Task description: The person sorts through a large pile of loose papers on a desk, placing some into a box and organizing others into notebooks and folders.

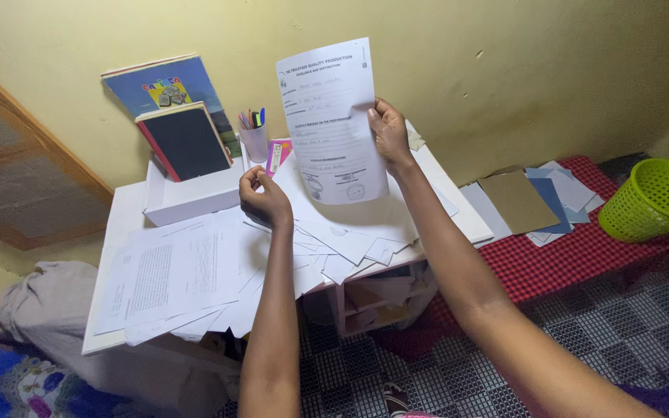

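Note:
My right hand (pixel 390 135) holds a printed white sheet (pixel 331 116) upright by its right edge, above a small white desk (pixel 110 232). My left hand (pixel 265 200) hovers lower and to the left, fingers curled with nothing visibly in them, just over a loose spread of white papers (pixel 195 271) that covers the desk top. More folded sheets (pixel 350 244) fan out under the raised page.
A white box (pixel 187 201) props a dark-covered book (pixel 186 141) and a blue book (pixel 166 83) against the yellow wall. A cup of pens (pixel 255 138) stands beside it. Envelopes and card (pixel 532 200) lie on a red checked cloth, near a green basket (pixel 654 199).

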